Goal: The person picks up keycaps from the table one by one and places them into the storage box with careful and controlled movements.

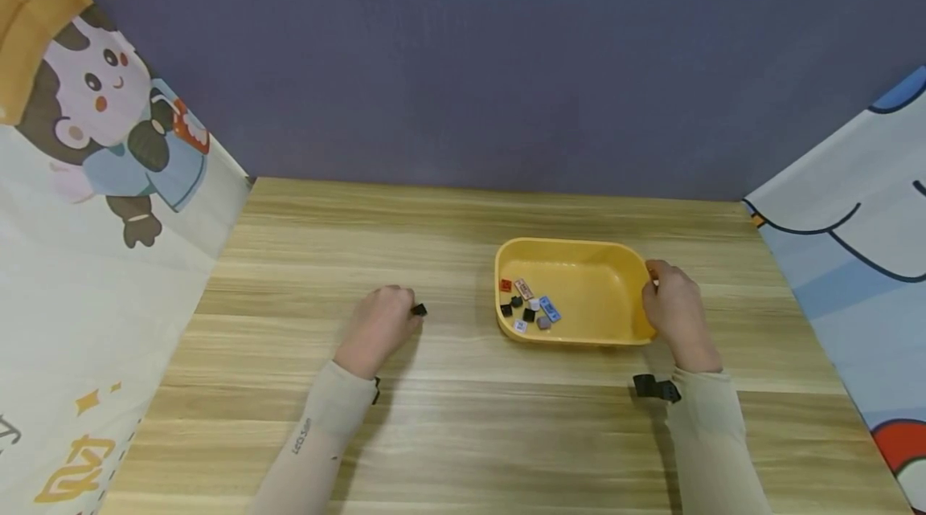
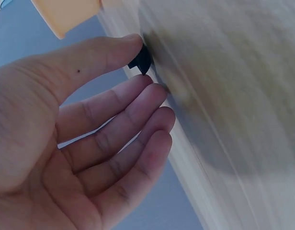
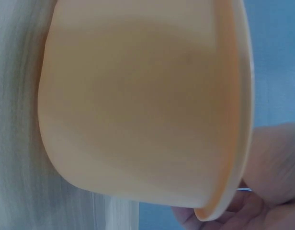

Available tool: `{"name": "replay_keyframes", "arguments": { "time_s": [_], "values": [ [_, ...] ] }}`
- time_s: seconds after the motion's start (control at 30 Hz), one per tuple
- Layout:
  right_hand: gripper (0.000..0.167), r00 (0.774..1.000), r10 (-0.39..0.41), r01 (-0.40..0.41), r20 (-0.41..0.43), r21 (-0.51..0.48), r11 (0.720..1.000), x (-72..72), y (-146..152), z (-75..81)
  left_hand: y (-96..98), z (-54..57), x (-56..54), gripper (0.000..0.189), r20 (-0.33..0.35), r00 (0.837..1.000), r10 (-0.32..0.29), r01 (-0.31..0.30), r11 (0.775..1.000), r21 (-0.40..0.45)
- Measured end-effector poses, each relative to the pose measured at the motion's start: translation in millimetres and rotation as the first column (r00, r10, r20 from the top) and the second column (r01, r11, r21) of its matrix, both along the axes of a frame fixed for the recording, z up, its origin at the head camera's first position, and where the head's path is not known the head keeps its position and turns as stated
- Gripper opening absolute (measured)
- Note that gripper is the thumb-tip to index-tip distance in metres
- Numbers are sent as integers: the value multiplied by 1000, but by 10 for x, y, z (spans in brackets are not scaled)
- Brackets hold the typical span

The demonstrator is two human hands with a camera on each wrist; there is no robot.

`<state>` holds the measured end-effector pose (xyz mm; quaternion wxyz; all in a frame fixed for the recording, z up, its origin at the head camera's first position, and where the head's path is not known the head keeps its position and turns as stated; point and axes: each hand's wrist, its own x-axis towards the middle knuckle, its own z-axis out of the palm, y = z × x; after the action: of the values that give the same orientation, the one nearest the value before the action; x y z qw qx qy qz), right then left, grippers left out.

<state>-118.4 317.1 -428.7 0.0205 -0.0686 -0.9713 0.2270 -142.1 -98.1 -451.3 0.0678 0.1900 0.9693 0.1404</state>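
Note:
My left hand (image 1: 381, 328) is low over the table, left of the yellow bin. Between its thumb and forefinger it pinches a small black piece (image 1: 419, 310); in the left wrist view the black piece (image 2: 143, 60) is at the thumb tip, close to the wood. The other fingers lie half bent. At the bin's right end, my right hand (image 1: 674, 308) grips the rim, with the thumb inside or over the edge. In the yellow bin (image 1: 600, 290) several small pieces lie at the left: a red tile (image 1: 506, 285), a blue tile (image 1: 550, 309), black cubes and whitish ones.
The bin stands on a wood-grain table (image 1: 470, 427). A dark blue-grey panel (image 1: 492, 65) rises behind the table. Printed cartoon sheets flank it at left (image 1: 87, 258) and right (image 1: 854, 258). A black strap piece (image 1: 654, 388) shows at the right wrist.

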Motion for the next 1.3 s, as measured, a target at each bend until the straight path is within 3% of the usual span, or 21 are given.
{"name": "replay_keyframes", "arguments": {
  "time_s": [0.33,0.57,0.77,1.03,1.3],
  "values": [
    [39,1000,-15,16,-2,6,1000,-7,14,-23,5,22,-38,20,-24,1000,-11,12,998,55],
    [39,1000,-15,15,-5,8,1000,-6,29,-31,119,223,-86,14,-96,994,-55,65,992,107],
    [38,1000,-3,3,-29,8,1000,-2,37,-32,381,436,-139,15,-100,987,-124,135,985,109],
    [38,999,1,0,-35,7,1000,-6,37,-39,887,576,-182,20,-109,957,-271,281,955,91],
    [38,999,-6,6,-39,6,1000,-11,23,-31,1354,585,-57,20,-114,909,-401,409,911,57]
  ]
}}
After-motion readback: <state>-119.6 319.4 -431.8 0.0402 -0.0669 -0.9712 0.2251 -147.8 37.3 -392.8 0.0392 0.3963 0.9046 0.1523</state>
